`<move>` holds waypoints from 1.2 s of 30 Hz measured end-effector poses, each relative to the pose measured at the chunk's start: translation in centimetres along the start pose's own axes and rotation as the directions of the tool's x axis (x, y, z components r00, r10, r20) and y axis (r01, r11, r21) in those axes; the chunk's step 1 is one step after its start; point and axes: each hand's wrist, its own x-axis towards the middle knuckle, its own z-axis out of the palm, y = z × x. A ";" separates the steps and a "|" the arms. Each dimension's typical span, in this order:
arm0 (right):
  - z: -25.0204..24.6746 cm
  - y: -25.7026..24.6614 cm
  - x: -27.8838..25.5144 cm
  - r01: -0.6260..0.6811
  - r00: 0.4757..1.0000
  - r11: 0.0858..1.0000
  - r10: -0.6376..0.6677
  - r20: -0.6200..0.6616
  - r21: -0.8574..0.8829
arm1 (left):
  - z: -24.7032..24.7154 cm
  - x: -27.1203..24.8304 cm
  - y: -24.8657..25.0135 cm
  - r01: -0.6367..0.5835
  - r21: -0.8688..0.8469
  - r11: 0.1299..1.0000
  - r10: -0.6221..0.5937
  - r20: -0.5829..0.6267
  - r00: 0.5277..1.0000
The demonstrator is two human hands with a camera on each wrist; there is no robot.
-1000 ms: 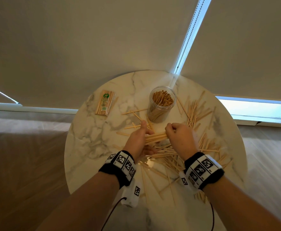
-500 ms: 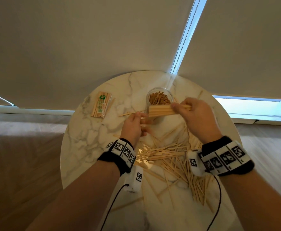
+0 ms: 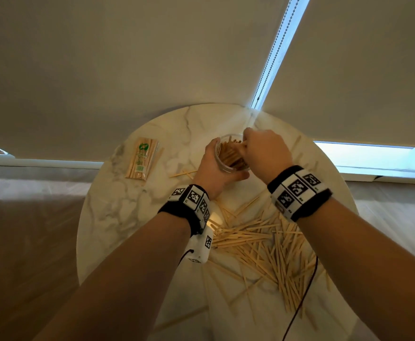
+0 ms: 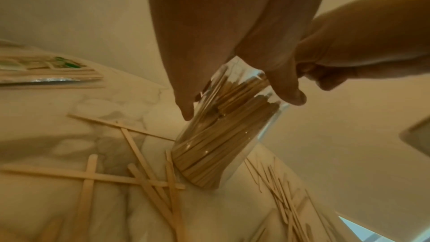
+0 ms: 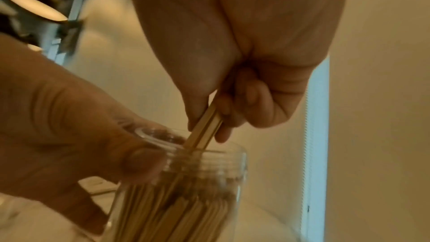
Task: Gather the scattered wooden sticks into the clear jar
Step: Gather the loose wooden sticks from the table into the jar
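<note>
I am looking down at a round, marble-patterned worktop set against pale roller blinds. My left hand is wrapped around the clear jar, fingers and thumb curled round its wall near the threaded rim. The left wrist view shows the jar tilted, its base touching the worktop, and packed most of the way up with wooden sticks standing on end.

My right hand is directly over the jar's mouth. In the right wrist view its thumb and curled fingertips pinch a small bundle of sticks, held nearly upright, with the lower ends already past the rim and in among the sticks inside.

Many scattered sticks lie loose on the near and right part of the worktop, crossing one another in a broad pile just below both wrists. A few more loose sticks lie just left of the jar, beside my left hand.

At the far left of the worktop, well apart from the jar, lies a flat clear packet of sticks with a green printed label.

Both wrists wear black bands with black-and-white square markers, and a thin black cable hangs from each
</note>
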 end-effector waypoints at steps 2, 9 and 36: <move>0.3 -1.1 0.4 0.074 0.993 0.997 -0.075 0.090 0.014 | 0.0 0.2 -0.6 -0.049 -0.064 0.997 0.050 0.014 0.999; 0.7 -2.8 1.2 0.186 0.935 0.982 -0.180 0.305 0.011 | 0.1 0.4 -1.2 -0.085 -0.080 0.993 0.086 0.009 0.996; 3.7 5.2 -16.9 -0.299 0.871 0.943 0.207 0.446 0.146 | 1.7 -7.7 -7.4 0.123 0.626 0.770 -0.128 -0.037 0.991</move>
